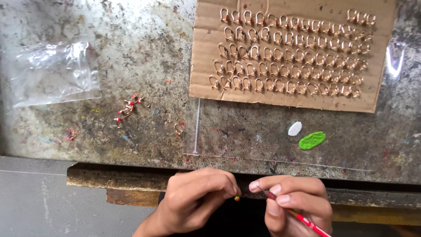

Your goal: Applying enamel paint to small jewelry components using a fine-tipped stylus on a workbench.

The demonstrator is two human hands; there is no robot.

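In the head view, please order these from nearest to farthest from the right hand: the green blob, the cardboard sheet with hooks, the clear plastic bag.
Measured from the right hand:
1. Green blob, just above the hand on the bench.
2. Cardboard sheet, farther up, at the top of the bench.
3. Clear plastic bag, far off at the upper left.

A brown cardboard sheet (294,94) at upper right carries gold hooks (287,55); below it sit a white blob (295,128) and a green blob (312,140); the worktop (144,52) is mottled grey.

Both hands (245,199) pinched (fingertips nearly touching)
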